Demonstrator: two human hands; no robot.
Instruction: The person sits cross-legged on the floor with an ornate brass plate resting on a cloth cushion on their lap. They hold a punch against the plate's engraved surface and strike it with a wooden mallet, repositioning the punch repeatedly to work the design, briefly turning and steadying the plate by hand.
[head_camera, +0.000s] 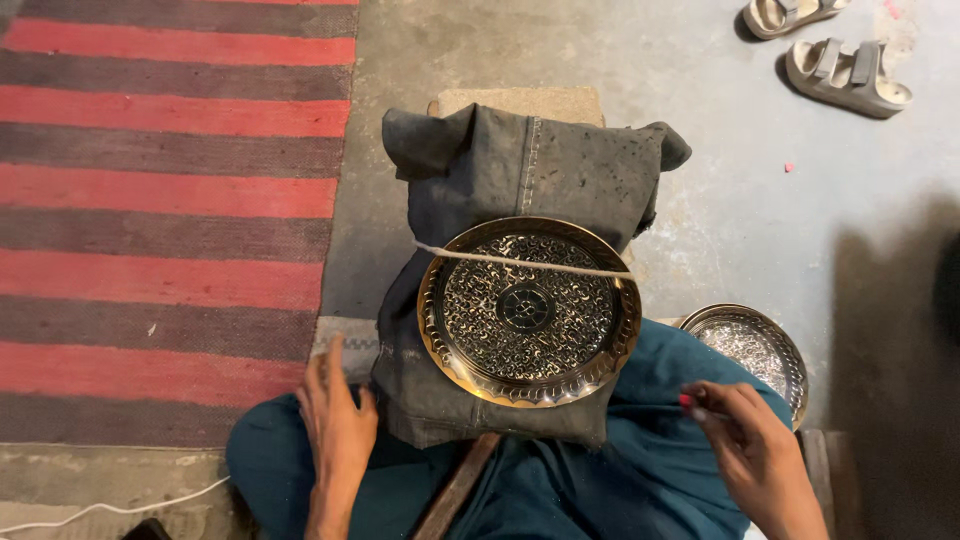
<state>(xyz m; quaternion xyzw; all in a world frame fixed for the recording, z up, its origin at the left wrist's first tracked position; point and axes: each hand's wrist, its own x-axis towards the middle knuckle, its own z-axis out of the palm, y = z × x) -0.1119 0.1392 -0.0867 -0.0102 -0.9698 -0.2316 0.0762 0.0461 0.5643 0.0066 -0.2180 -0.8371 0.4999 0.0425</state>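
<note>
Concrete floor (780, 220) | left hand (335, 425) grip empty | right hand (750, 450) grip pinches half-hidden tool (690, 405)

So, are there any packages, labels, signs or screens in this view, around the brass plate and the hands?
None in view: no package, label, sign or screen.
What is there is unmarked: an engraved brass plate on a dark cloth, a second plate to its right, a striped rug and pale sandals.

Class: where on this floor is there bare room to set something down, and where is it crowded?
Bare concrete floor lies between the cloth-covered block and the sandals. Crowded: the lap, with engraved brass plate, smaller plate and both hands.
</note>
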